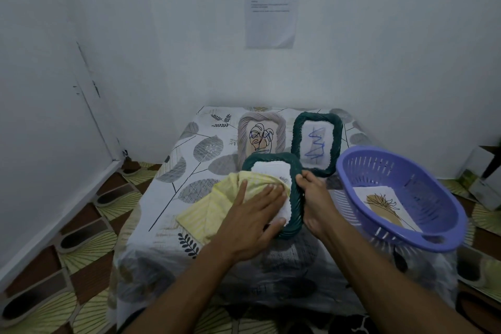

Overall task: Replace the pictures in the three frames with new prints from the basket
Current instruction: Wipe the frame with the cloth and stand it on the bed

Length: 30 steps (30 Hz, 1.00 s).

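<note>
Ropy green frame (pixel 271 158) in curled right fingers (pixel 306 179), flat left fingers (pixel 271 192) atop striped yellow cloth (pixel 217 206).

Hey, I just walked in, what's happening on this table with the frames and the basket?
A person is working on the nearest dark green frame. Their left-hand grip lies flat on a yellow cloth, pressing it onto the white sheet inside that frame, while the right-hand grip holds the frame's right edge. Behind it, a beige frame and a second green frame sit on the table with drawings in them. A purple basket to the right holds a print.
</note>
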Each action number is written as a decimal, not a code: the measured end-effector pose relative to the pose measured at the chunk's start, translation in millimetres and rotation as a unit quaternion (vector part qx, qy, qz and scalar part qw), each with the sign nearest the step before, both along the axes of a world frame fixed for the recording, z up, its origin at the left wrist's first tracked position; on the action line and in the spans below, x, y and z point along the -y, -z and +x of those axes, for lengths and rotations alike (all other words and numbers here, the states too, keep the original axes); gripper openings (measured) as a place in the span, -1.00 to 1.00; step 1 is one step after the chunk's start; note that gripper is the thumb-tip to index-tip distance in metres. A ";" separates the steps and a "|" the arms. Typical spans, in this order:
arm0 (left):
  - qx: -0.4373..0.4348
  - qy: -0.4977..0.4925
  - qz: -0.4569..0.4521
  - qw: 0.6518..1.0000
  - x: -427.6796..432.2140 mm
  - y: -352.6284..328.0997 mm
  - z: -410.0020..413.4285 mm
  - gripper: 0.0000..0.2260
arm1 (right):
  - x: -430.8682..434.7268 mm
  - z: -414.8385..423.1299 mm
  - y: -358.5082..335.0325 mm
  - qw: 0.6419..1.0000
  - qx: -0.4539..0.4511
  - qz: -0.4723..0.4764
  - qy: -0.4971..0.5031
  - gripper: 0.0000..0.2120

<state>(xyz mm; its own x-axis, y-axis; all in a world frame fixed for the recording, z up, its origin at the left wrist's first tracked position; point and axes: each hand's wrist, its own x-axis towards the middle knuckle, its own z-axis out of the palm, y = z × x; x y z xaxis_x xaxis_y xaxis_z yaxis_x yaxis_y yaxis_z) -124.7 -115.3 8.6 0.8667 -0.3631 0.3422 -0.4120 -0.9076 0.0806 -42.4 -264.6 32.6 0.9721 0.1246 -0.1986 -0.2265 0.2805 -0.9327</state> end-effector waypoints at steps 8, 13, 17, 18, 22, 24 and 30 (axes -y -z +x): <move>0.028 -0.031 0.011 0.999 -19.6 13.7 -7.4 -0.45 | 6.0 6.1 -2.8 1.000 -0.004 0.006 0.019 -0.80; 0.037 0.047 0.009 0.998 -8.5 11.0 -13.2 -0.49 | 7.7 7.7 -7.9 1.000 -0.005 0.001 0.017 -0.79; 0.081 -0.044 0.045 0.995 -27.6 8.3 -15.1 -0.48 | 12.5 9.4 -8.3 0.999 -0.008 0.019 0.028 -0.81; 0.081 -0.052 0.052 0.994 -28.7 6.6 -14.7 -0.48 | 11.2 9.3 -8.8 0.999 -0.008 0.020 0.027 -0.81; 0.062 -0.034 0.029 0.997 -23.3 4.4 -15.4 -0.46 | 6.8 8.2 -11.8 1.000 -0.006 0.019 0.023 -0.81; 0.051 0.008 0.018 0.998 -20.8 8.3 -18.0 -0.46 | 7.1 8.1 -11.9 1.000 -0.002 0.009 0.020 -0.80; 0.062 -0.013 0.027 0.998 -23.9 8.4 -16.6 -0.47 | 8.3 4.8 -6.5 1.000 -0.009 -0.004 0.014 -0.77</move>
<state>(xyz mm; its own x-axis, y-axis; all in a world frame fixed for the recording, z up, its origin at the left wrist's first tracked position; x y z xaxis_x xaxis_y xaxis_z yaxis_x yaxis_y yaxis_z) -141.4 -91.4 0.2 0.8284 -0.3618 0.4276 -0.3916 -0.9199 -0.0196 -37.5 -272.9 39.1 0.9716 0.0959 -0.2162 -0.2348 0.2792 -0.9311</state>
